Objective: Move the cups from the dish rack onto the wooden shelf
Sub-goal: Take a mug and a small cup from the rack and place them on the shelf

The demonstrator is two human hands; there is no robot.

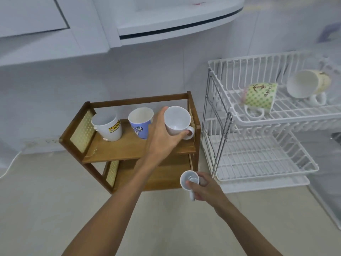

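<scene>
Risk: white cup, gripped by left hand, knocking blue cup on wooden shelf; small cup, clasped in right hand, slipping.

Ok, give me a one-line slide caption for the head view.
Left hand sets a white mug on the wooden shelf; right hand holds a small white cup.

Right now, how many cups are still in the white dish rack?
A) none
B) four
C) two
C: only the green dotted cup and the cream cup lie on the top tier of the dish rack; its lower tier holds no cups.
</scene>
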